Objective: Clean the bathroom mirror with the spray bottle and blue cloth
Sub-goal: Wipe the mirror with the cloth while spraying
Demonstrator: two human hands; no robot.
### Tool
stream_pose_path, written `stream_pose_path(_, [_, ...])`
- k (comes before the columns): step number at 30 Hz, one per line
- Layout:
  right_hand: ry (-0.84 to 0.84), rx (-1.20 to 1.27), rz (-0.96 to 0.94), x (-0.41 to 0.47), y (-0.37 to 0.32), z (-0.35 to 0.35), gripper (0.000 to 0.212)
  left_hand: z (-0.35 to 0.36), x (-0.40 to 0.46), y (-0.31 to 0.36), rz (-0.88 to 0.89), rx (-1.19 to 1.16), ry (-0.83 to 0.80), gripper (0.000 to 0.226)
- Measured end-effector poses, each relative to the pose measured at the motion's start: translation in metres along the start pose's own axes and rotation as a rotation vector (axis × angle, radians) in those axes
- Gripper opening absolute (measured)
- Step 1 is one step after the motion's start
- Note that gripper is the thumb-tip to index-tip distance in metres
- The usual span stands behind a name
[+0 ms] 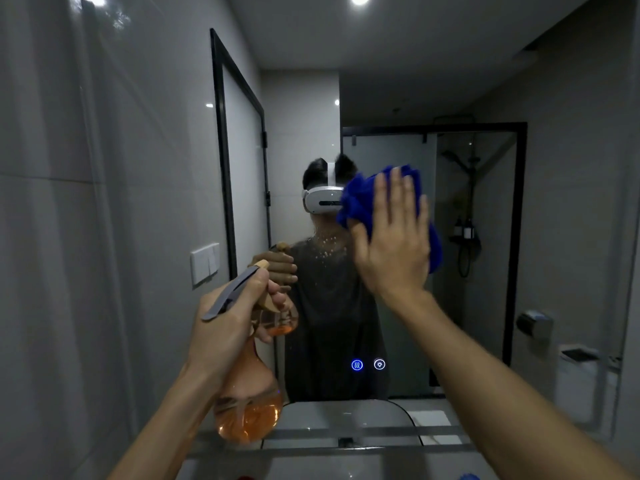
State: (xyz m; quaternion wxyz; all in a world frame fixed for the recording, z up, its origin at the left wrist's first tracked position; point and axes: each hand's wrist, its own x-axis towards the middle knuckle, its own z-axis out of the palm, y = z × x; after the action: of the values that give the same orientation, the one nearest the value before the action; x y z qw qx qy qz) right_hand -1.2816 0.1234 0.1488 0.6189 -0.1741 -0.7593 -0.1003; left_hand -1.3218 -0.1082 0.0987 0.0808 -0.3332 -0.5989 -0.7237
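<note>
The right hand (393, 237) is spread flat, fingers open, pressing a bunched blue cloth (360, 199) against the mirror (398, 98) at about head height. The left hand (228, 323) is closed around the neck of a spray bottle (249, 403), held upright near the mirror's left side, with the index finger lying along its grey trigger head. The bottle is clear and round-bottomed, with orange liquid pooled in the base. A patch of small droplets (327, 244) sits on the glass just left of the cloth. Two lit round buttons (368, 364) glow low on the mirror.
</note>
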Motion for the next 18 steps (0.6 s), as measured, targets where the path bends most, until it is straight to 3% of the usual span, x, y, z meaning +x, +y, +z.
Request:
stream_pose_path(7, [-0.226,-0.050,-0.661,-0.092,-0.033,0.029,0.065,-0.006,-0.008,0.003,-0.016,-0.062,-0.024,0.026])
stream_pose_path(11, [-0.244,-0.103,-0.842,-0.086,-0.003,0.027,0.068,-0.010,-0.009,0.001,-0.026,-0.047,-0.027,0.026])
stream_pose_path(15, [-0.115,-0.147,-0.693,-0.030,0.040,0.008,0.069,-0.020,-0.004,0.003,-0.014,-0.032,0.004,0.027])
stream_pose_path(18, [-0.069,-0.126,-0.346,0.029,0.061,-0.013,0.074,-0.027,0.001,0.006,0.008,-0.019,-0.001,0.029])
